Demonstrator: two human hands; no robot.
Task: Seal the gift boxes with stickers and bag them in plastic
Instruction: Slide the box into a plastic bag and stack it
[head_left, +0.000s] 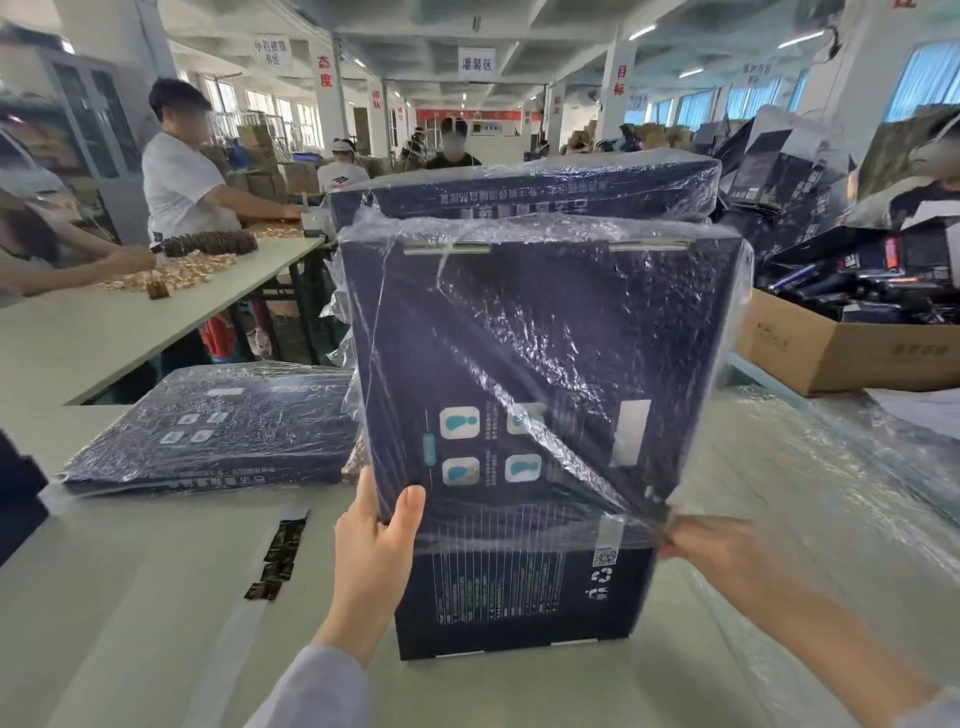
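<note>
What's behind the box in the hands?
Another dark box wrapped in plastic; only its top strip shows above the held box. Its lower part and whatever it stands on are hidden by the held box and its plastic bag.

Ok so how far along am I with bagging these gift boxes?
Done: one bagged box lies flat at left, and a second bagged box sits behind. In hand: the left hand grips the upright gift box while the right hand pinches the plastic bag, which covers all but its lower part. Left: pull the bag fully down; the carton at right holds more dark boxes, seemingly unbagged.
</note>
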